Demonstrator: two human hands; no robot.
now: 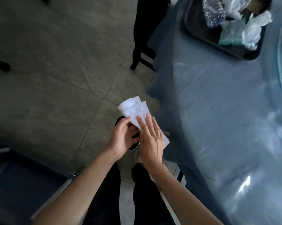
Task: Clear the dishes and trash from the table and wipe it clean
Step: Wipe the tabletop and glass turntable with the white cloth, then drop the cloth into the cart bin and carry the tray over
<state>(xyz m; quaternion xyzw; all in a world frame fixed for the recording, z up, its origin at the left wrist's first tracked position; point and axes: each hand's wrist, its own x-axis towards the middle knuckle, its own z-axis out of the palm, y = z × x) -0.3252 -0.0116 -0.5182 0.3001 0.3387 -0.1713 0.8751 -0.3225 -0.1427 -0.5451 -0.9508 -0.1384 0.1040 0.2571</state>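
Grey tiled floor filling frame left; you are folding white cloth [133,112] at centre, left hand [123,137] gripping it, right hand [150,140] pressing flat, open. Loosening grip risks dropping cloth before reaching table [218,111].

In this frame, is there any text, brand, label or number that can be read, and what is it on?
No text can be read.
Crushed plastic bottle in the dark tray: blue specks that may be a label, too blurred to read.
White cloth held by the left hand and right hand: plain, no print.
Blue table cover: no print, only glare.
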